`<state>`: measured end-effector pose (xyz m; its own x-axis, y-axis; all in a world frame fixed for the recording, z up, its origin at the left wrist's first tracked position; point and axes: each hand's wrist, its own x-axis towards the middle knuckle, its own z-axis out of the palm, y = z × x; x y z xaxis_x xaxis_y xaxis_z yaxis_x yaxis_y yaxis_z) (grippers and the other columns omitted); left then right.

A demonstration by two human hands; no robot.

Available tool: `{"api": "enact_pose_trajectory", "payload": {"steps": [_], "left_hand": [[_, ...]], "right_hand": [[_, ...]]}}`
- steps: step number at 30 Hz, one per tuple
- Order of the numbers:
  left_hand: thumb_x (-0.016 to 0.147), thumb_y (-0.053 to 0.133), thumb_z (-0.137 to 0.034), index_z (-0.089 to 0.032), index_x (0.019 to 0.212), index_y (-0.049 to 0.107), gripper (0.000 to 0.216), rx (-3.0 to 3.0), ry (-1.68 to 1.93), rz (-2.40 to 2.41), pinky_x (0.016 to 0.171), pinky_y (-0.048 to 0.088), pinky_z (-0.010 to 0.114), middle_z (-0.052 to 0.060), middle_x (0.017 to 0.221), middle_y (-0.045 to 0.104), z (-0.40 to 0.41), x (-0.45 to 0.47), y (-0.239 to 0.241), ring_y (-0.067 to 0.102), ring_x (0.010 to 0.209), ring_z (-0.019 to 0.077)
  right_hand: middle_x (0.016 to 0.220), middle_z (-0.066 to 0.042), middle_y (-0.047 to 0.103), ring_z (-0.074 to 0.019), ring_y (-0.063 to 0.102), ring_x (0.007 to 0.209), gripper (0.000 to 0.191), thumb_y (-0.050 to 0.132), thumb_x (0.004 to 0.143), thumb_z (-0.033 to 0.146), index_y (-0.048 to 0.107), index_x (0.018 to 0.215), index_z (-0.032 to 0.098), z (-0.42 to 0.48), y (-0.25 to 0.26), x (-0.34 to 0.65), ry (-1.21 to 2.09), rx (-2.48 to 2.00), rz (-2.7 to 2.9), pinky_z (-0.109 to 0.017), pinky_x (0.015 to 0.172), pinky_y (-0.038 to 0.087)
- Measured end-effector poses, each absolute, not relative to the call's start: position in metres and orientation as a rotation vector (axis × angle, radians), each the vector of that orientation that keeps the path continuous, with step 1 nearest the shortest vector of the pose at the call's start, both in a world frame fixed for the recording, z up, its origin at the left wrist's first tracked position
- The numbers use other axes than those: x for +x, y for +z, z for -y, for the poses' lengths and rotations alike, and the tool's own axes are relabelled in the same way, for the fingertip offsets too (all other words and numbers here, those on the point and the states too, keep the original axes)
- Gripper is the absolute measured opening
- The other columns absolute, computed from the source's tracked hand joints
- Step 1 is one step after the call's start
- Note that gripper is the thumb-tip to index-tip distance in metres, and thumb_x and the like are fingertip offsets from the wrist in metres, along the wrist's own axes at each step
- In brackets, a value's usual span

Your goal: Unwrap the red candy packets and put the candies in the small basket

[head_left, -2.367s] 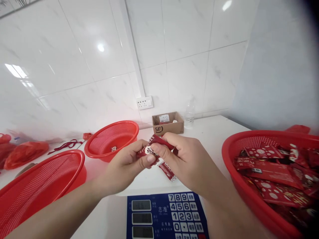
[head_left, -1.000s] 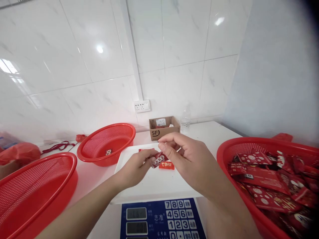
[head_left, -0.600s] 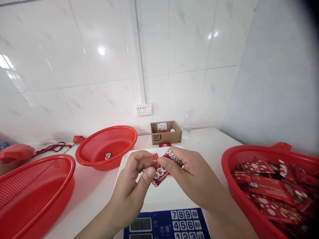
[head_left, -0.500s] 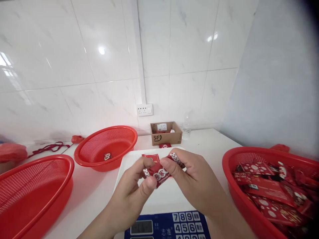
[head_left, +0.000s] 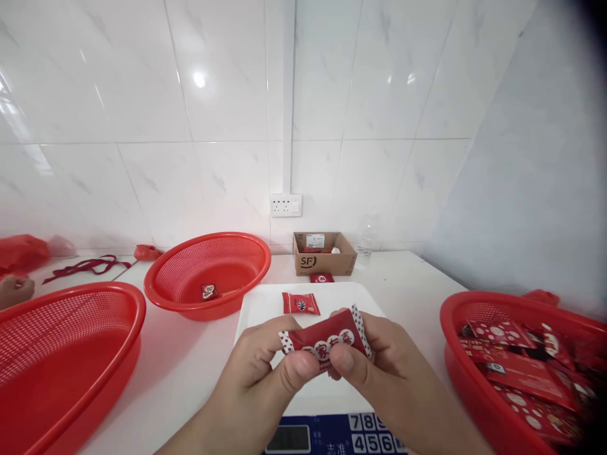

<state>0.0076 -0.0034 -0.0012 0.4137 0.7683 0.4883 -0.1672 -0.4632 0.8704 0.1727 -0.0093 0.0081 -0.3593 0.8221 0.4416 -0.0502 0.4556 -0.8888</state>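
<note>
Between my two hands is a small red wrapped candy (head_left: pixel 327 335) with white spotted ends and white round characters on its face. My left hand (head_left: pixel 270 366) pinches its left end, thumb in front. On the right end, my right hand (head_left: pixel 374 360) closes with the thumb pressed on the wrapper. Both hands hover over the white pan (head_left: pixel 308 398) of a weighing scale. Behind them on the pan lies another red packet (head_left: pixel 301 304). The scale's blue keypad panel (head_left: pixel 327 436) shows below, partly covered by my right hand.
Red baskets stand at left (head_left: pixel 71 379), behind it (head_left: pixel 208 237) with a small packet (head_left: pixel 208 291) inside, and at right (head_left: pixel 455 354), full of red packets. A cardboard box (head_left: pixel 325 262), clear bottle (head_left: pixel 367 237) and red ribbon (head_left: pixel 88 266) are farther back. Another person's hand (head_left: pixel 16 291) shows at far left.
The candy has been turned so more of its printed face shows, and both hands sit slightly lower and further right in view. The view has shifted. Another person's hand has appeared at far left.
</note>
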Motion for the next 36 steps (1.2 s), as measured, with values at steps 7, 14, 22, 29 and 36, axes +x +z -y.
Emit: {"api": "enact_pose_trajectory", "payload": {"steps": [7, 14, 22, 29, 36], "left_hand": [[0.088, 0.058, -0.051, -0.022, 0.066, 0.066, 0.037, 1.622, 1.228, -0.502, 0.054, 0.037, 0.024, -0.002, 0.06, 0.046, 0.006, 0.0074, 0.0019, 0.037, 0.056, 0.0128], [0.091, 0.056, -0.045, -0.021, 0.062, 0.065, 0.039, 1.595, 1.222, -0.541, 0.057, 0.042, 0.024, 0.0, 0.063, 0.055, 0.0038, 0.0054, -0.0003, 0.05, 0.063, 0.0145], [0.091, 0.055, -0.048, -0.023, 0.067, 0.068, 0.037, 1.593, 1.194, -0.485, 0.055, 0.04, 0.025, -0.002, 0.06, 0.045, 0.0051, 0.0044, -0.0014, 0.036, 0.055, 0.0124], [0.09, 0.058, -0.044, -0.027, 0.078, 0.068, 0.023, 1.562, 1.269, -0.511, 0.062, 0.042, 0.024, -0.002, 0.066, 0.049, 0.008, 0.0094, -0.0011, 0.042, 0.063, 0.0137], [0.088, 0.065, -0.04, -0.027, 0.084, 0.066, 0.014, 1.547, 1.391, -0.631, 0.063, 0.043, 0.02, -0.003, 0.073, 0.059, 0.0066, 0.0098, -0.0038, 0.049, 0.066, 0.0114]], "right_hand": [[0.061, 0.002, 0.052, -0.0129, 0.046, 0.055, 0.031, 0.064, 0.087, 0.05, 0.067, 0.071, 0.023, 0.0138, 0.0056, 0.1718, 0.971, -0.646, 1.645, -0.022, 0.053, 0.044], [0.063, -0.001, 0.057, -0.0144, 0.053, 0.059, 0.042, 0.05, 0.096, 0.052, 0.069, 0.075, 0.021, 0.0126, 0.0107, 0.1735, 0.911, -0.696, 1.729, -0.024, 0.056, 0.046], [0.061, -0.001, 0.057, -0.0157, 0.053, 0.057, 0.042, 0.053, 0.092, 0.054, 0.063, 0.067, 0.022, 0.0178, 0.0086, 0.1776, 0.828, -0.819, 1.74, -0.025, 0.052, 0.046], [0.06, 0.0, 0.056, -0.0158, 0.056, 0.06, 0.038, 0.054, 0.094, 0.05, 0.069, 0.074, 0.022, 0.0176, 0.0142, 0.1717, 0.881, -0.731, 1.669, -0.025, 0.057, 0.047], [0.072, 0.001, 0.062, -0.0141, 0.056, 0.066, 0.019, 0.06, 0.093, 0.04, 0.07, 0.087, 0.025, 0.0136, 0.0087, 0.1723, 0.792, -0.73, 1.632, -0.024, 0.059, 0.044]]}}
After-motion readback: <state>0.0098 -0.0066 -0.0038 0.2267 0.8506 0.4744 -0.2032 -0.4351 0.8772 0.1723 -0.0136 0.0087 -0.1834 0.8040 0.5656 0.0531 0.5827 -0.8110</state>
